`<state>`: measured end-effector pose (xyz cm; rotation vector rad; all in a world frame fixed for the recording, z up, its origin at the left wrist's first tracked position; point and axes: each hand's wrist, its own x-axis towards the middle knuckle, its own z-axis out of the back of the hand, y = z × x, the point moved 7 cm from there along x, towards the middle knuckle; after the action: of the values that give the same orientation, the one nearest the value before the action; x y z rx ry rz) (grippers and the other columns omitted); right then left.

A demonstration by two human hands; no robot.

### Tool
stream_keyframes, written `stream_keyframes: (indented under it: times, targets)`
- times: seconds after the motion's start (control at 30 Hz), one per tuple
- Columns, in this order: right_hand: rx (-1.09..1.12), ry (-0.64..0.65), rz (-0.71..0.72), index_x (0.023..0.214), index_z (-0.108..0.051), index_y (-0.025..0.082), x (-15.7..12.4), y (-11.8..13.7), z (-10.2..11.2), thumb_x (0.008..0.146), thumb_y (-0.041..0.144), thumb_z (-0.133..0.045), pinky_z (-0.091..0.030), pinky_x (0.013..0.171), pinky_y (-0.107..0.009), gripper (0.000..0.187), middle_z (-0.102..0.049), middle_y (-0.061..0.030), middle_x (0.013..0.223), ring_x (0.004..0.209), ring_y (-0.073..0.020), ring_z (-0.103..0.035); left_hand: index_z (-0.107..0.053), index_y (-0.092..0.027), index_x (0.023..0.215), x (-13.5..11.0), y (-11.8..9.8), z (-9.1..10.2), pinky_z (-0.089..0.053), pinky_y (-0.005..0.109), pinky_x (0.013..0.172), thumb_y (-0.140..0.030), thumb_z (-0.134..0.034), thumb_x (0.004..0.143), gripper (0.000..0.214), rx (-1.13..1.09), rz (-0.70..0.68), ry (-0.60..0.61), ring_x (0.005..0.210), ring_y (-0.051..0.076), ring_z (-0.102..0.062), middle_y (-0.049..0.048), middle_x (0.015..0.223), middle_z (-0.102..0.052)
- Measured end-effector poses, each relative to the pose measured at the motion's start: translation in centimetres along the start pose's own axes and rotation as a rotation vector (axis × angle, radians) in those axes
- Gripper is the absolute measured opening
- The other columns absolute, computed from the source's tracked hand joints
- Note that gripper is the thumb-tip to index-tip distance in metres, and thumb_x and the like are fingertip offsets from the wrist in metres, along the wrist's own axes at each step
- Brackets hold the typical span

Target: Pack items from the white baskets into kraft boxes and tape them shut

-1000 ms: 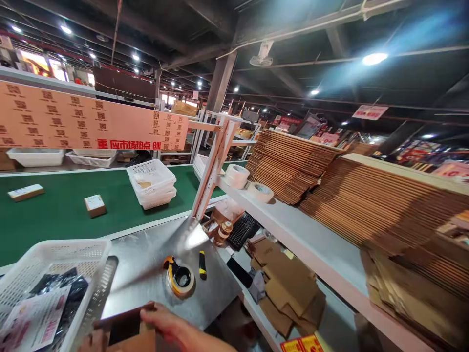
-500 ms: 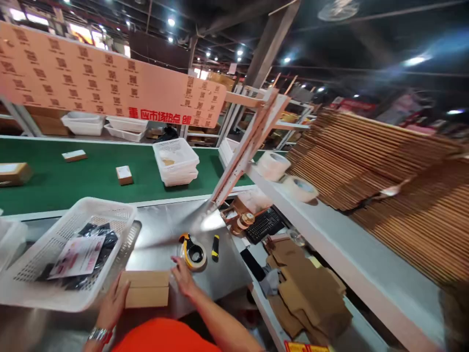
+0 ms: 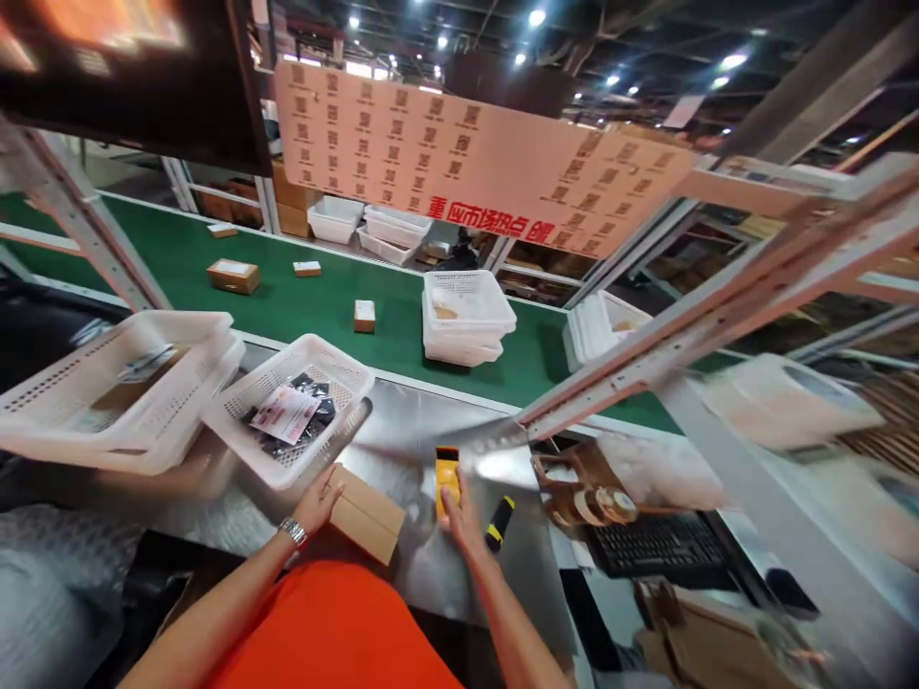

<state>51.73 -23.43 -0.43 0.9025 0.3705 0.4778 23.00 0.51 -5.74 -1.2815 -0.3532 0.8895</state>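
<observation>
A small brown cardboard box [image 3: 368, 514] lies on the metal worktop, turned at an angle to me. My left hand [image 3: 318, 500] grips its left end, thumb on top. To the right of the box, my right hand [image 3: 459, 512] is closed around a yellow tape dispenser [image 3: 446, 471], which is held upright. The dispenser's tape roll is hidden from this angle. Just right of that hand lies a black and yellow utility knife [image 3: 501, 522]. Behind the box stands a white basket [image 3: 236, 435] holding dark plastic-wrapped goods with a printed sheet [image 3: 285, 413] on top.
At the left stands a stack of white baskets [image 3: 162, 445]. Beyond the worktop [image 3: 402, 421], a green conveyor belt [image 3: 316, 311] carries small boxes [image 3: 234, 276] and white trays [image 3: 466, 346]. A slanted metal post [image 3: 646, 364], a keyboard [image 3: 653, 547] and tape rolls [image 3: 790, 397] are to the right.
My right hand has taken hold of the tape dispenser and turned it upright. The box now sits at an angle, still in my left hand. The view has swung left.
</observation>
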Motion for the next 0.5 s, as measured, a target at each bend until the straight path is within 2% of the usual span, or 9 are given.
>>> stream_keyframes:
  times: [0.1, 0.2, 0.33, 0.4, 0.5]
  targets:
    - [0.341, 0.094, -0.054, 0.16, -0.066, 0.015, -1.8, 3.3, 0.8, 0.092, 0.077, -0.064, -0.068, 0.069, -0.041, 0.092, -0.086, -0.0126, 0.098, 0.074, -0.0287, -0.08, -0.072, -0.008, 0.155, 0.2, -0.3, -1.3, -0.055, 0.065, 0.129, -0.082, -0.06, 0.089, 0.1, 0.003, -0.033, 0.036, 0.142, 0.051, -0.075, 0.0302, 0.151, -0.078]
    - [0.58, 0.177, -0.17, 0.152, -0.074, 0.019, -5.0, 5.7, -1.1, 0.087, 0.078, -0.077, -0.062, 0.053, -0.035, 0.088, -0.08, -0.0058, 0.078, 0.06, -0.0242, -0.073, -0.077, -0.013, 0.152, 0.4, -1.0, -3.4, -0.056, 0.061, 0.129, -0.085, -0.064, 0.088, 0.096, -0.027, -0.075, 0.11, 0.14, 0.049, -0.076, 0.0284, 0.152, -0.078]
    - [0.515, 0.231, -0.209, 0.135, -0.083, 0.017, -7.9, 6.9, -4.6, 0.08, 0.09, -0.078, -0.056, 0.044, -0.03, 0.092, -0.073, -0.0011, 0.069, 0.05, -0.0179, -0.063, -0.077, -0.021, 0.152, 0.4, -2.1, -5.3, -0.054, 0.055, 0.132, -0.089, -0.056, 0.097, 0.09, -0.078, -0.155, 0.181, 0.148, 0.042, -0.073, 0.0185, 0.157, -0.078]
    - [0.491, 0.227, -0.215, 0.136, -0.082, 0.015, -8.2, 6.6, -5.1, 0.079, 0.094, -0.076, -0.055, 0.044, -0.029, 0.098, -0.07, 0.0006, 0.065, 0.049, -0.017, -0.061, -0.078, -0.022, 0.149, 0.5, -2.2, -5.5, -0.053, 0.056, 0.134, -0.091, -0.053, 0.097, 0.09, -0.083, -0.152, 0.179, 0.148, 0.042, -0.073, 0.0172, 0.156, -0.079]
    - [0.479, 0.224, -0.22, 0.139, -0.079, 0.016, -8.0, 5.9, -4.6, 0.077, 0.099, -0.074, -0.058, 0.046, -0.031, 0.103, -0.07, 0.0, 0.065, 0.051, -0.0197, -0.064, -0.083, -0.023, 0.138, 0.7, -2.2, -4.8, -0.055, 0.057, 0.131, -0.092, -0.055, 0.092, 0.087, -0.065, -0.084, 0.144, 0.142, 0.044, -0.076, 0.0183, 0.148, -0.083]
